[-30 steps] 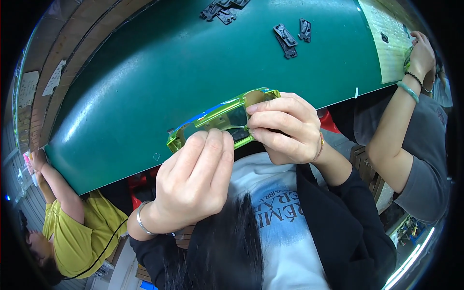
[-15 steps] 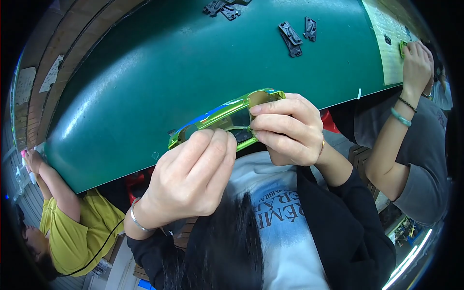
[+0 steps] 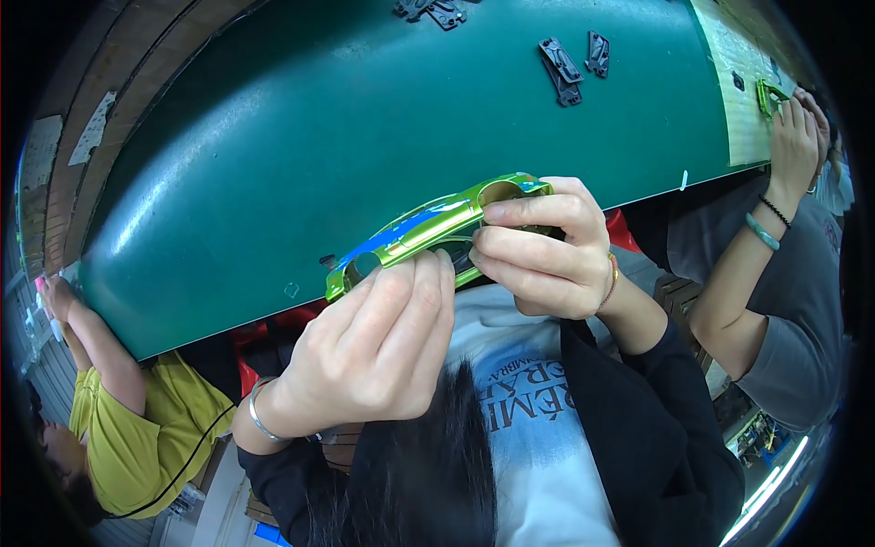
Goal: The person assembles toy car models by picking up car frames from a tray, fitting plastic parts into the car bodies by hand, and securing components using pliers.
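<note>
1. The left hand [image 3: 374, 351] grips the near left end of a shiny green toy car body [image 3: 436, 232], its fingers curled over the shell's lower edge with the fingertips pressed against it
2. The right hand [image 3: 542, 251] pinches the car body's right end, thumb and forefinger closed on the edge just beside a round wheel opening
3. The car body is held between both hands above the near edge of the green table [image 3: 365, 137], tilted so its right end sits farther away; a blue stripe runs along its side
4. Dark grey plastic parts [image 3: 572, 64] lie on the far right of the table, well apart from the hands; more sit at the far edge, probably the same kind, though they are cut off by the frame
5. At the far right, another person's hand [image 3: 793, 146] rests on a small green piece [image 3: 770, 94] lying on a pale sheet [image 3: 729, 82]
6. At the near left, a person in a yellow shirt [image 3: 150, 438] reaches an arm up to the table edge
</note>
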The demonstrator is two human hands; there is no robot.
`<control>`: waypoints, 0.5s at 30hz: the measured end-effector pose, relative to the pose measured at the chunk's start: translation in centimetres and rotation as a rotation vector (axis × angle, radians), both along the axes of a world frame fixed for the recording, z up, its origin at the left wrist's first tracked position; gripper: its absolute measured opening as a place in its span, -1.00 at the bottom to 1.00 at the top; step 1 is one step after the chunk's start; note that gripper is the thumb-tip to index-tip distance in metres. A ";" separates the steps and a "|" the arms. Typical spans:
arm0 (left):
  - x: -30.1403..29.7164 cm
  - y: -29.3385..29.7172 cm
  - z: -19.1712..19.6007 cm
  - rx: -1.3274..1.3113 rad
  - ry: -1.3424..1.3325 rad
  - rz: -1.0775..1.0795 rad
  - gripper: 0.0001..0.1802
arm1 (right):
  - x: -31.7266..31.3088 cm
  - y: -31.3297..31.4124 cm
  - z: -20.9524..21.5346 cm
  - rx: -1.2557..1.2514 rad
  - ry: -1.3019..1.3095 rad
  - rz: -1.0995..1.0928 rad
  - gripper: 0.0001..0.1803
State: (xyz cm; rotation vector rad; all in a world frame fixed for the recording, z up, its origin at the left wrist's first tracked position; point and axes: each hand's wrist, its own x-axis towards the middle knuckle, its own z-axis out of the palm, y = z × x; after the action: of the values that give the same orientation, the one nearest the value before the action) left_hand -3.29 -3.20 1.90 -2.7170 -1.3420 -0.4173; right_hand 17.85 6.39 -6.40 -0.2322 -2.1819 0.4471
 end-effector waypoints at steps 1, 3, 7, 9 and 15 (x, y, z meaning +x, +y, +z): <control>0.0 0.0 0.1 0.004 0.012 0.006 -0.70 | 0.0 0.0 0.0 -0.001 0.005 0.003 -0.82; 0.2 -0.1 0.4 -0.006 0.020 0.011 -0.70 | 0.0 0.0 0.2 -0.002 0.005 0.004 -0.81; 0.1 -0.3 0.4 -0.057 0.038 0.021 -0.67 | -0.1 0.0 -0.1 -0.004 0.001 0.004 -0.80; 0.1 -0.4 0.4 -0.089 -0.049 0.069 -0.66 | -0.1 0.1 0.1 -0.003 -0.004 0.000 -0.79; 1.7 -1.1 -1.0 0.035 -0.230 0.302 -0.72 | -0.5 0.2 0.4 -0.017 -0.004 -0.001 -0.76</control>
State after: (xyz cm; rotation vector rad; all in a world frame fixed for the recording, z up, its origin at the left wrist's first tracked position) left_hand -1.58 -4.33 0.89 -2.4388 -1.7488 -0.7309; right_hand 17.38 6.56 -5.96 -0.2436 -2.1821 0.4656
